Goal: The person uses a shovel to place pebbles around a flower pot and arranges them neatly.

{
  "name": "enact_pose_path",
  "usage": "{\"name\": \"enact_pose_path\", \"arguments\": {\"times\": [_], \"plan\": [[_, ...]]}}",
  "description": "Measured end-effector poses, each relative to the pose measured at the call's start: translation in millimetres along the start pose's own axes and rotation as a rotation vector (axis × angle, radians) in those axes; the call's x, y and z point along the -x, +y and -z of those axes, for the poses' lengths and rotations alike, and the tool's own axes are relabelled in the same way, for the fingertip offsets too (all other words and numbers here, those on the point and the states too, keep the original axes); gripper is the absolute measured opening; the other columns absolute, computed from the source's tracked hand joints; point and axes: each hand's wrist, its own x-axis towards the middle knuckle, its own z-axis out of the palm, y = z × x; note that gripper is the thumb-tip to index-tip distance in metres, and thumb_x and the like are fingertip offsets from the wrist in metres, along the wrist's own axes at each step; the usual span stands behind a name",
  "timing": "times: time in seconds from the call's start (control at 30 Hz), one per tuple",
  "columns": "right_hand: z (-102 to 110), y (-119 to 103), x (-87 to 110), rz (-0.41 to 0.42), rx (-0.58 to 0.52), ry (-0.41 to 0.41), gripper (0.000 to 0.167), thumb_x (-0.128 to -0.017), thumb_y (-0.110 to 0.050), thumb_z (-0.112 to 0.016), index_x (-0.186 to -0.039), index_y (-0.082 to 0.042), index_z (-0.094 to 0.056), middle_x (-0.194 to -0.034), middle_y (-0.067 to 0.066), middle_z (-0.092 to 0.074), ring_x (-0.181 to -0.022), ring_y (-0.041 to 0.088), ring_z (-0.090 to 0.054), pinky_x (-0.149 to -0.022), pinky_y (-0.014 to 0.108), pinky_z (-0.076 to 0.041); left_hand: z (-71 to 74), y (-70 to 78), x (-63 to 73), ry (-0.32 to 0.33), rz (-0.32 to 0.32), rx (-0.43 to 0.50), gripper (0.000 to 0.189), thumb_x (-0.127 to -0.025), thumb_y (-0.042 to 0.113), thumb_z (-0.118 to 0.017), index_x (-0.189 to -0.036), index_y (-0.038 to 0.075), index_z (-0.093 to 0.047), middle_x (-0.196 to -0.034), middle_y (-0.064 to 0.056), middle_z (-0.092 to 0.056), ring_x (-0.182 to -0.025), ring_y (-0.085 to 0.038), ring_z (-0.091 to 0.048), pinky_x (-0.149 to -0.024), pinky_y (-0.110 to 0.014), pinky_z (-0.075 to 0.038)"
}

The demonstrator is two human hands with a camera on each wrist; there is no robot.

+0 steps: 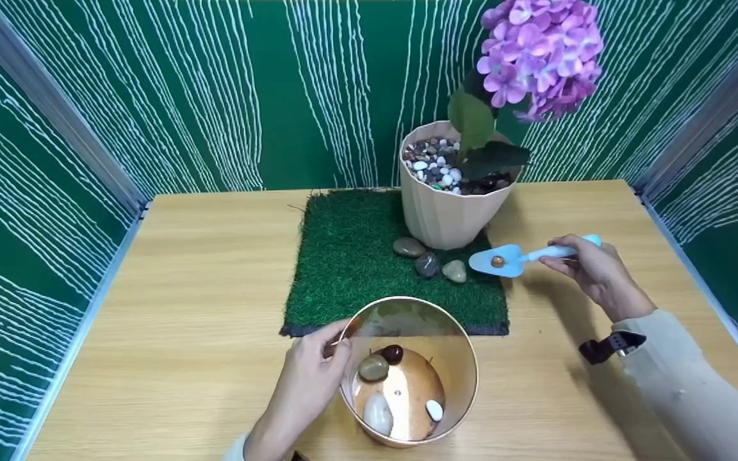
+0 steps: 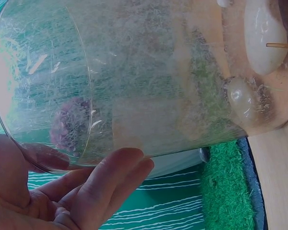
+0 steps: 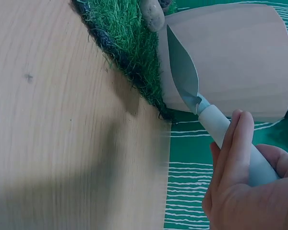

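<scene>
My right hand (image 1: 599, 272) grips the handle of a light blue trowel (image 1: 503, 261), held just above the right edge of the turf mat. On its blade lies a small brown stone (image 1: 498, 261). With thumb and fingers, my left hand (image 1: 314, 368) pinches the rim of a clear, amber-tinted container (image 1: 462, 358) at its left side. Inside that container are a dark stone (image 1: 393, 354), a grey-brown stone (image 1: 374, 368), a large pale stone (image 1: 378, 413) and a white stone (image 1: 434, 410). In the right wrist view the trowel (image 3: 185, 72) overlaps the pot, its blade seen from the side.
On the green turf mat (image 1: 343, 269) stands a cream pot (image 1: 449, 218) of pebbles with a purple flower (image 1: 542, 57). Three stones lie before it: brown (image 1: 409, 247), dark grey (image 1: 427, 264) and pale (image 1: 454, 271). Green white-lined walls (image 1: 202, 96) surround the wooden table (image 1: 202, 275).
</scene>
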Motion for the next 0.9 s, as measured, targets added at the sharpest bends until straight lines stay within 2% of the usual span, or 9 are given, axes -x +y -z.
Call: {"name": "enact_pose_path", "arguments": {"times": [0.4, 0.53, 0.9], "plan": [[-7.6, 2.7, 0.4, 0.065, 0.111, 0.031, 0.030, -0.107, -0.012, -0.056, -0.087, -0.013, -0.080, -0.095, 0.005, -0.071, -0.084, 0.013, -0.078, -0.086, 0.023, -0.061, 0.2, -0.2, -0.7, -0.004, -0.014, 0.003, 0.037, -0.102, 0.009, -0.056, -0.134, 0.004, -0.072, -0.127, -0.015, -0.074, -0.111, -0.025, -0.073, -0.095, -0.041, -0.061], [-9.7, 3.9, 0.9, 0.060, 0.106, 0.044, 0.028, -0.106, -0.011, -0.058, -0.087, -0.012, -0.079, -0.093, 0.005, -0.072, -0.084, 0.014, -0.078, -0.085, 0.023, -0.061, 0.3, -0.2, -0.8, -0.005, -0.019, 0.001, 0.037, -0.102, 0.009, -0.056, -0.135, 0.003, -0.071, -0.127, -0.016, -0.074, -0.111, -0.026, -0.073, -0.095, -0.041, -0.061], [-5.1, 2.7, 2.6, 0.123, 0.070, 0.078, 0.028, -0.105, -0.009, -0.058, -0.086, -0.009, -0.078, -0.090, 0.005, -0.072, -0.081, 0.014, -0.078, -0.083, 0.024, -0.061, -0.1, 0.9, -0.5, 0.008, -0.027, 0.000, 0.036, -0.102, 0.008, -0.055, -0.133, 0.004, -0.072, -0.126, -0.013, -0.075, -0.110, -0.024, -0.073, -0.095, -0.043, -0.061]]}}
